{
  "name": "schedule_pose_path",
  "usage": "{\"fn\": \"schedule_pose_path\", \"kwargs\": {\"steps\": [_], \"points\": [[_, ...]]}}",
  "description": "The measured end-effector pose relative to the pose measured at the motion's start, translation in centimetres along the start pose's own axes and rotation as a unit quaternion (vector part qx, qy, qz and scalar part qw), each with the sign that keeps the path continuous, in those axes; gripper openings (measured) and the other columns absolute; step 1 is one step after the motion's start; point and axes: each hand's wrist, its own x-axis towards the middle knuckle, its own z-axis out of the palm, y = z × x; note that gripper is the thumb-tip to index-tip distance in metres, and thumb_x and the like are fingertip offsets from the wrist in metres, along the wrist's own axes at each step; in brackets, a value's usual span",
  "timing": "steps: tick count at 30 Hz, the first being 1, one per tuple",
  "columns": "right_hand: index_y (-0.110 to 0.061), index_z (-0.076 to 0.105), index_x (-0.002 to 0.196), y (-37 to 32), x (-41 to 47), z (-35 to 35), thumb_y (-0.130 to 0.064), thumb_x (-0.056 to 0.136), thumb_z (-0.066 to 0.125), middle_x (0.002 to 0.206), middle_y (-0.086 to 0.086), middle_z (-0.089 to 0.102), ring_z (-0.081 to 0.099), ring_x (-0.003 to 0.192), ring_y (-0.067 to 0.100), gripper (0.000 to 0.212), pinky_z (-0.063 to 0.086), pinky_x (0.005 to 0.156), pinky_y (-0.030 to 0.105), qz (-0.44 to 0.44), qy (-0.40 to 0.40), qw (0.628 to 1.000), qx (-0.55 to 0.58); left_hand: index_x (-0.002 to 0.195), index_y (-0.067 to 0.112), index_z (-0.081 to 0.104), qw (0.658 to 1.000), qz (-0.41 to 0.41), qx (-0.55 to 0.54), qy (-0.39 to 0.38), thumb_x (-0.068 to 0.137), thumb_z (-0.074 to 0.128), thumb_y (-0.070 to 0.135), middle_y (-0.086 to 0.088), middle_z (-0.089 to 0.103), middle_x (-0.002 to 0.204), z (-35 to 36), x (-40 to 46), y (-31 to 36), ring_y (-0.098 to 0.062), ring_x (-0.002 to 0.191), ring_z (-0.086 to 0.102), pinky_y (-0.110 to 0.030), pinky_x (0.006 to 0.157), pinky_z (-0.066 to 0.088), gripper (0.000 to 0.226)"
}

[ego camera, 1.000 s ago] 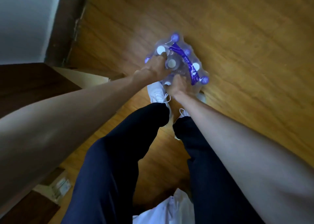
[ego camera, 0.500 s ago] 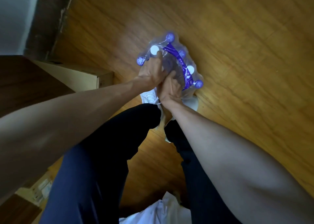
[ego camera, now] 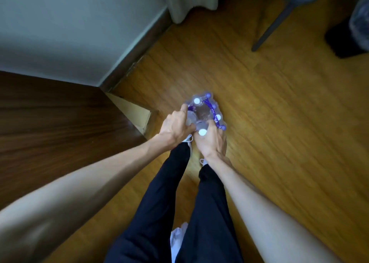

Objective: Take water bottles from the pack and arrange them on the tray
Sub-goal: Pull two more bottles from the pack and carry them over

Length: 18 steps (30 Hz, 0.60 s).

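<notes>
A shrink-wrapped pack of water bottles (ego camera: 207,111) with white caps and a purple handle strip stands on the wooden floor in front of my feet. My right hand (ego camera: 211,141) is wrapped around a bottle (ego camera: 202,130) with a white cap at the pack's near side. My left hand (ego camera: 175,129) presses on the pack's left near corner, fingers curled into the plastic wrap. No tray is in view.
A dark wooden piece of furniture (ego camera: 50,127) fills the left, with a cardboard box (ego camera: 137,115) beside it. A chair leg (ego camera: 269,31) and a dark bin (ego camera: 351,35) stand at the far right. A curtain (ego camera: 189,1) hangs by the wall. White cloth (ego camera: 177,240) lies near my legs.
The view has tilted up, showing wall, curtain and chair leg. My right hand has closed around one bottle at the near side, its white cap now showing above the hand.
</notes>
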Motion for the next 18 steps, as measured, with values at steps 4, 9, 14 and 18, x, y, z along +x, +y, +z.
{"fn": "schedule_pose_path", "kwargs": {"steps": [4,9,14,18], "points": [[-0.026,0.059,0.125,-3.5,-8.7,-6.8,-0.038,0.086,0.064,0.11,0.011,0.069,0.062,0.109,0.037,0.041,0.052,0.078,0.036,-0.062,0.001,0.998,-0.023,0.098,0.017,0.033,0.997,0.007,-0.048,0.055,0.085,0.06,0.031,-0.014,0.066,0.09,-6.6,-9.6,2.2,-0.041,0.077,0.062,-0.04,0.061,0.046,0.032],[-0.029,0.065,0.121,-7.2,-18.8,-14.1,-0.043,0.08,0.064,0.102,0.004,0.074,0.068,0.099,0.033,0.043,0.043,0.065,0.03,-0.153,0.025,0.986,-0.056,0.094,0.021,0.033,0.984,-0.003,-0.099,0.148,0.082,0.055,0.034,-0.004,0.06,0.079,-13.1,-21.4,4.8,-0.029,0.063,0.055,-0.043,0.061,0.052,0.029],[-0.025,0.07,0.113,-11.4,-26.9,-18.9,-0.047,0.077,0.065,0.102,0.004,0.078,0.069,0.101,0.032,0.042,0.048,0.077,0.034,-0.278,0.082,0.953,-0.09,0.092,0.02,0.034,0.954,-0.013,-0.172,0.244,0.082,0.061,0.039,0.001,0.059,0.075,-18.5,-30.7,5.9,-0.021,0.061,0.046,-0.027,0.054,0.038,0.034],[-0.024,0.069,0.105,-14.1,-31.8,-20.7,-0.048,0.077,0.065,0.095,0.001,0.078,0.072,0.092,0.028,0.037,0.051,0.075,0.033,-0.38,0.091,0.913,-0.118,0.087,0.022,0.037,0.933,-0.03,-0.202,0.298,0.082,0.063,0.038,0.012,0.046,0.062,-21.6,-36.8,5.1,-0.012,0.049,0.041,-0.015,0.046,0.025,0.032]]}}
